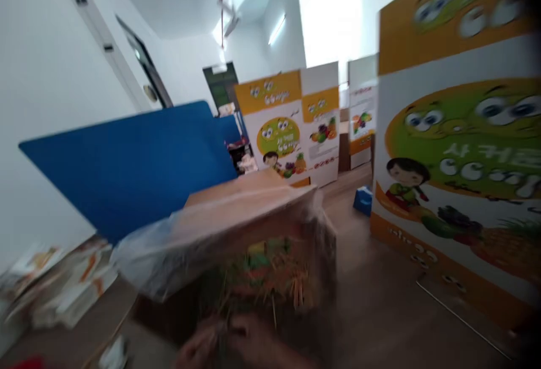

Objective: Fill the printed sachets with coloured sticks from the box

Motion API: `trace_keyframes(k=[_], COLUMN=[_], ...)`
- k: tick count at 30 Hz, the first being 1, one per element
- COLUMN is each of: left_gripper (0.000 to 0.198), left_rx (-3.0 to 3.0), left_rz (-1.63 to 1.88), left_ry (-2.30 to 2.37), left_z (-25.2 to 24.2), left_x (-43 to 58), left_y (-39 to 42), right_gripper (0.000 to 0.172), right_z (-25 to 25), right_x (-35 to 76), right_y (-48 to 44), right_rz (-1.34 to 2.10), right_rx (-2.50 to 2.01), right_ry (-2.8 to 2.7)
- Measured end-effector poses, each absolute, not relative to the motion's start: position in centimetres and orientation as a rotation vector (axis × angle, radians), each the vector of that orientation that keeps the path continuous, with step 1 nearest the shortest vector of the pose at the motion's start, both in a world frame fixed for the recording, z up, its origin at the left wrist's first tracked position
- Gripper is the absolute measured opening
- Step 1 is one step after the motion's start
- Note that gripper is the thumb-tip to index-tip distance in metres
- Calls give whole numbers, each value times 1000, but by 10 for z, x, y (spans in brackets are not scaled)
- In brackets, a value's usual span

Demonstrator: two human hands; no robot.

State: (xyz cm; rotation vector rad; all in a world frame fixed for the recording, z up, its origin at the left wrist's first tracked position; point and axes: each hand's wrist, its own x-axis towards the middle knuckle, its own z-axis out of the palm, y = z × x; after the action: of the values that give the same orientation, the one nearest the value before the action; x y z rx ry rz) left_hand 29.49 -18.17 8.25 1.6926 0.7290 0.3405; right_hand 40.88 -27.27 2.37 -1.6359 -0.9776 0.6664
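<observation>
Brown surface [363, 296]; thin strands [270, 272] in carton [327, 262], beyond fingers [203, 338].

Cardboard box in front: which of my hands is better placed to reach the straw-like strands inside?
Probably your right hand: it looks nearer those straw-like strands than your left hand, though blur hides each hand's grip.

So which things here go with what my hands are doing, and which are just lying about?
Likely in use:
- open box
- plastic sheet
- thin sticks in the box

Apparently just about:
- printed boxes
- blue board
- thin rod
</observation>
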Motion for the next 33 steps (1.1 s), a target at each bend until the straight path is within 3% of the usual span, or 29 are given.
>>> trace_keyframes(k=[6,12,16,19,23,29,31,33], left_gripper=[31,29,28,40,45,34,28,33], left_rx=[1360,1257,1683,2226,2801,2882,2860,2865], left_rz=[614,642,579,605,553,793,779,615], left_ry=[767,912,1033,1137,1195,1200,1040,725], left_z=[89,86,46,17,3,13,18,24], left_x=[252,186,156,147,143,143,153,172], left_y=[-174,-133,-127,-130,-135,-130,-136,-147], right_gripper=[17,15,17,20,29,48,46,44], right_z=[45,27,18,20,29,38,37,36], right_x=[397,432,438,438,430,413,414,418], right_y=[-296,-296,-296,-291,-272,-228,-215,-203], right_rz=[796,636,572,417,327,237,173,145], right_rx=[-1487,-1767,-1860,-2039,-2330,-2503,-2477,-2456], right_ry=[-1195,-994,-1031,-1114,-1322,-1738,-1817,-1843])
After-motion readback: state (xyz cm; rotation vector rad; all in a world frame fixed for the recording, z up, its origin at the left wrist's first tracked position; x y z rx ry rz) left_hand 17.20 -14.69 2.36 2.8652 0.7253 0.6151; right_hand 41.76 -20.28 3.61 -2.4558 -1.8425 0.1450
